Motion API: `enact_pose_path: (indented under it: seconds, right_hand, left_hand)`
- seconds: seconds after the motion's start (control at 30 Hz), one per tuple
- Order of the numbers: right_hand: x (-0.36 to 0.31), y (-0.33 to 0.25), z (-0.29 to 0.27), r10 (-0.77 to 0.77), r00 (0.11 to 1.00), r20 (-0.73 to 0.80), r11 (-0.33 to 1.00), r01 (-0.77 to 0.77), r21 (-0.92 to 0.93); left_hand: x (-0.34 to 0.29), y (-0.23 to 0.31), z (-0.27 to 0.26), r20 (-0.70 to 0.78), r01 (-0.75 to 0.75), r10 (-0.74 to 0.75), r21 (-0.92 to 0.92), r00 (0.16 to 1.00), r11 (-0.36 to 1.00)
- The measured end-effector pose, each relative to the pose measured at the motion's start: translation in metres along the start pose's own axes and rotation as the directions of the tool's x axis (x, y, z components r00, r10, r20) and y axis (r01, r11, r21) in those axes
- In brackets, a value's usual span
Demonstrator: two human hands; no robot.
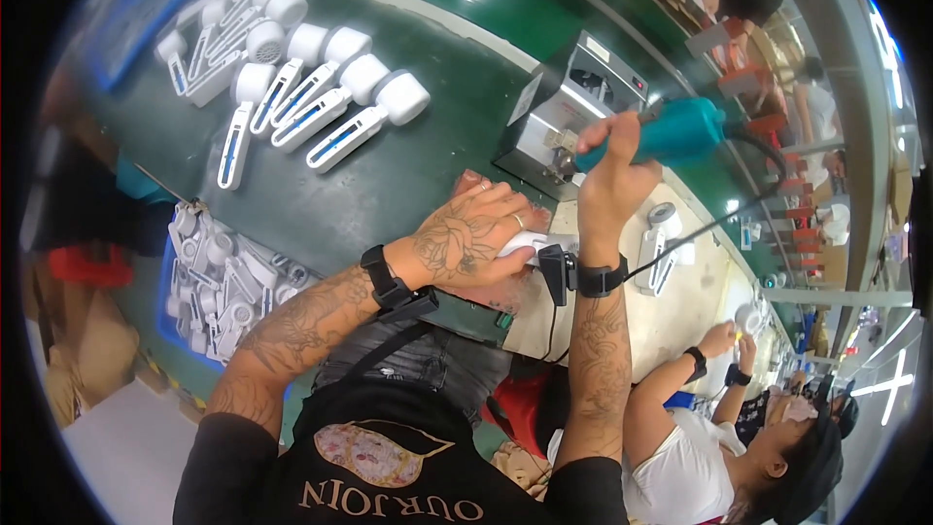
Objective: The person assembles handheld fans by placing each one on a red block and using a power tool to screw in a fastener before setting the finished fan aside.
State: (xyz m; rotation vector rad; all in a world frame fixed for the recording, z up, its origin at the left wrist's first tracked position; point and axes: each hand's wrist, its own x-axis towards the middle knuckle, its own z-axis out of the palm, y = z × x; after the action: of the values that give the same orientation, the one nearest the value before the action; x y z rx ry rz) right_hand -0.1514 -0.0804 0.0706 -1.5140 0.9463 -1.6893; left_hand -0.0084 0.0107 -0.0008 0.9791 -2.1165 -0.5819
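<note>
My right hand (618,175) is wrapped round a teal electric screwdriver (686,131), held above the bench. Its tip points left, at the front of a silver screw feeder (573,107); whether they touch I cannot tell. My left hand (476,233) lies over a white plastic part (525,243) and grips it against a reddish-brown block (491,299) on the bench; the fingers cover much of the part. A black wristband sits on each of my wrists.
Several white pieces shaped like shower heads (340,141) lie in rows at the far left. A blue-edged bin (167,306) of white parts stands at left. Another white piece (661,253) lies right of me. A black cable (714,224) trails from the screwdriver. A co-worker (690,457) works at right.
</note>
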Motion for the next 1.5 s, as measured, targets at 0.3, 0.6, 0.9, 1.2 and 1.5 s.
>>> enact_pose_path:
  seconds: [0.3,0.6,0.9,1.2,1.5]
  right_hand:
    - [-0.061,-0.05,-0.034,0.137,0.991,-0.006,0.986,-0.136,0.093]
    - [-0.082,-0.042,-0.044,0.128,0.991,0.047,0.989,-0.131,0.071]
    - [-0.109,0.009,-0.085,0.031,0.995,0.099,0.997,-0.039,0.074]
    - [-0.104,-0.031,-0.035,0.182,0.973,-0.144,0.975,-0.159,0.157]
    - [-0.135,-0.107,-0.061,-0.034,0.968,-0.249,0.978,0.083,0.192]
  left_hand:
    - [-0.001,-0.004,0.002,-0.026,0.014,-0.014,0.028,1.0,1.0]
    - [0.003,-0.001,0.0,-0.021,0.012,-0.012,0.035,1.0,0.999]
    - [-0.001,-0.009,0.008,-0.157,-0.133,0.134,0.018,0.978,0.991]
    - [-0.012,-0.011,0.015,-0.197,-0.183,0.196,0.079,0.961,0.98]
    - [-0.065,0.019,-0.051,-0.321,0.005,-0.02,-0.049,0.947,0.999]
